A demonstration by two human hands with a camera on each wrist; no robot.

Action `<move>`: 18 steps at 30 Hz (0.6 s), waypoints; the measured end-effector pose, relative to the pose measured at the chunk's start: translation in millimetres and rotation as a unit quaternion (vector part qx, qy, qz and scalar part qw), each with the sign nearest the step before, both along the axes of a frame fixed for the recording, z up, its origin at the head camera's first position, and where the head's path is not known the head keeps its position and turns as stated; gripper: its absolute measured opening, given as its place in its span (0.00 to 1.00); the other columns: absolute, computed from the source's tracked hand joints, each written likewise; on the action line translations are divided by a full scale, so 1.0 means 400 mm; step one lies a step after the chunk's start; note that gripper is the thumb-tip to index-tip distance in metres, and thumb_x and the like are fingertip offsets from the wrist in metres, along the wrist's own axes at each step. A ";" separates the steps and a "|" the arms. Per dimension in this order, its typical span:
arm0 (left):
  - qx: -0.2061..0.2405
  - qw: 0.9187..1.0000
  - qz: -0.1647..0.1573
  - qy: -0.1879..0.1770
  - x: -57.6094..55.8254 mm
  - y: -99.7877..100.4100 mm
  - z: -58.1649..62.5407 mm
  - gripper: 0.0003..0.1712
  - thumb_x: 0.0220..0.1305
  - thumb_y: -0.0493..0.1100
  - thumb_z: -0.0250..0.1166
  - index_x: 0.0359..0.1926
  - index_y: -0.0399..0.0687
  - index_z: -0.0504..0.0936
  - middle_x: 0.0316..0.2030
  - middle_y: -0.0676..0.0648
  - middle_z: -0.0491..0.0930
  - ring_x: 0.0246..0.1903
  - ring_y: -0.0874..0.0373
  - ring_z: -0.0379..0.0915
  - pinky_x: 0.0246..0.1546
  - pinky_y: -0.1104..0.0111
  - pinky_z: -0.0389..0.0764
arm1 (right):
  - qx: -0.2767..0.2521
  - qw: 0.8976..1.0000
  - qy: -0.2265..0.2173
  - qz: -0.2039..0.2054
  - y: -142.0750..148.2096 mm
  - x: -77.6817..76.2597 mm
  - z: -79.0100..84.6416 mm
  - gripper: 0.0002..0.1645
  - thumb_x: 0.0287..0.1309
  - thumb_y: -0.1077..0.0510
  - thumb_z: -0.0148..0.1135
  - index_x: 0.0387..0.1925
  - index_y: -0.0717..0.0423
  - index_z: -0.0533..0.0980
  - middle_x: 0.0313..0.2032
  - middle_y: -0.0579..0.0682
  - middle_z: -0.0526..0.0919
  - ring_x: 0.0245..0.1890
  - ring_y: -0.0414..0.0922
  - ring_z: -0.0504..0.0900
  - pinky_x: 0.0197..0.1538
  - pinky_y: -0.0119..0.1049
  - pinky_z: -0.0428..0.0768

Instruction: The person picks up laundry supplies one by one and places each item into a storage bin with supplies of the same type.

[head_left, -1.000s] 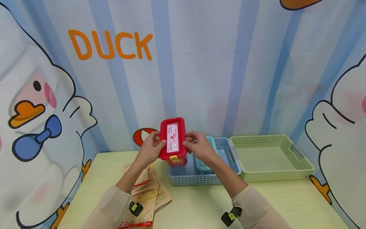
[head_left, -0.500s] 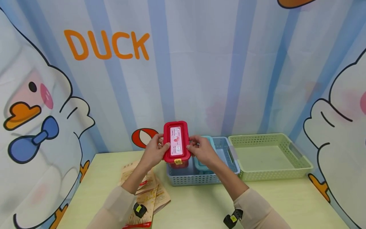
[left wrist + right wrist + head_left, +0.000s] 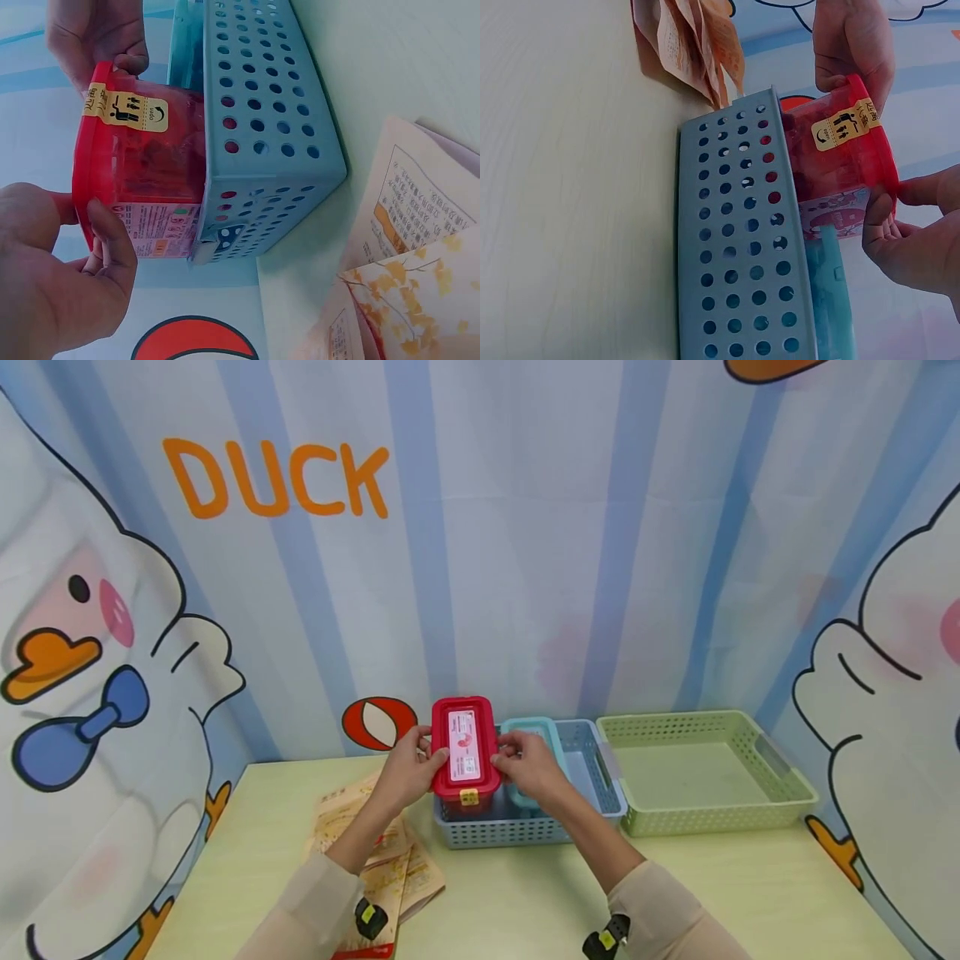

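Observation:
A red-lidded plastic food box (image 3: 465, 747) with a white label and a yellow sticker is held between both hands. My left hand (image 3: 407, 770) pinches the lid's left edge; my right hand (image 3: 531, 767) pinches its right edge. In the left wrist view the box's clear red body (image 3: 157, 142) reaches partly down inside the blue perforated basket (image 3: 277, 97). Beside it in the basket stands a teal-lidded box (image 3: 829, 292), partly behind my right hand in the head view. The bottom of the red box is hidden by the basket wall.
A green perforated basket (image 3: 690, 768) adjoins the blue one on its right. Several printed paper packets (image 3: 386, 885) lie on the pale table (image 3: 517, 902) at the left, under my left forearm. A curtain printed with ducks (image 3: 517, 527) hangs behind the table.
Both hands have lowered the red-lidded box and shifted it slightly right, into the left part of the blue basket. Their grip on the lid's edges stays the same.

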State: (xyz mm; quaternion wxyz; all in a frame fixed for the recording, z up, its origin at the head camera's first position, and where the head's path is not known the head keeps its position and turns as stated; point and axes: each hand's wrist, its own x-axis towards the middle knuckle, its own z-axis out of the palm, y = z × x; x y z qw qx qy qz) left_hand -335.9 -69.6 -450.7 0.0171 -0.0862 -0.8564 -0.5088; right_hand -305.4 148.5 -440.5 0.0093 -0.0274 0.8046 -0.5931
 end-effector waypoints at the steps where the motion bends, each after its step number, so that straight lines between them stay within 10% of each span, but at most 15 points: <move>1: -0.002 1.000 0.002 -0.003 0.001 0.001 -0.002 0.32 0.75 0.43 0.67 0.73 0.37 0.69 0.41 0.43 0.73 0.33 0.53 0.75 0.30 0.67 0.84 | 0.003 1.000 0.000 0.001 -0.001 -0.001 -0.003 0.24 0.74 0.63 0.62 0.67 0.67 0.73 0.44 0.57 0.80 0.37 0.48 0.81 0.45 0.45 0.88; 18: -0.060 0.998 -0.009 -0.026 -0.001 0.008 -0.026 0.30 0.76 0.41 0.66 0.71 0.33 0.70 0.40 0.43 0.74 0.35 0.53 0.75 0.30 0.66 0.84 | 0.078 0.996 -0.034 -0.018 -0.013 0.002 -0.025 0.24 0.73 0.61 0.64 0.66 0.66 0.75 0.44 0.55 0.82 0.39 0.48 0.82 0.45 0.44 0.86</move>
